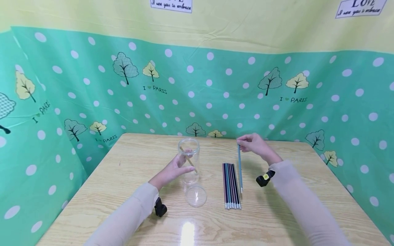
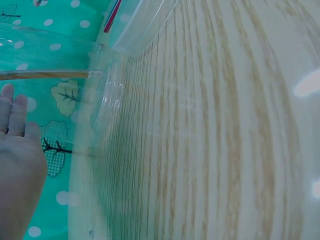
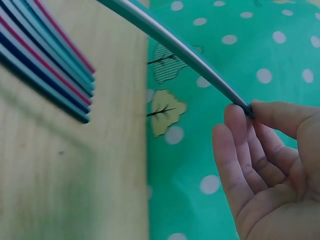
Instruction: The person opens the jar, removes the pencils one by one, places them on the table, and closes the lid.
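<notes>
A clear jar (image 1: 189, 178) stands upright on the table, a gold-coloured pencil (image 1: 191, 164) leaning inside it. My left hand (image 1: 173, 171) holds the jar's side, thumb in front and fingers behind. In the left wrist view, the gold pencil (image 2: 45, 75) shows through the jar wall. My right hand (image 1: 256, 147) pinches a teal pencil (image 1: 240, 171) at its top end between thumb and fingertips; the pencil hangs nearly vertical, eraser end down. The same pencil (image 3: 186, 52) slants across the right wrist view. Left of it lies a row of several dark, striped pencils (image 1: 231, 186).
A round clear lid (image 1: 196, 196) lies in front of the jar. The wooden table (image 1: 129, 194) ends at a green dotted cloth (image 1: 215, 89) hanging behind it. Each wrist wears a small black camera (image 1: 160, 207).
</notes>
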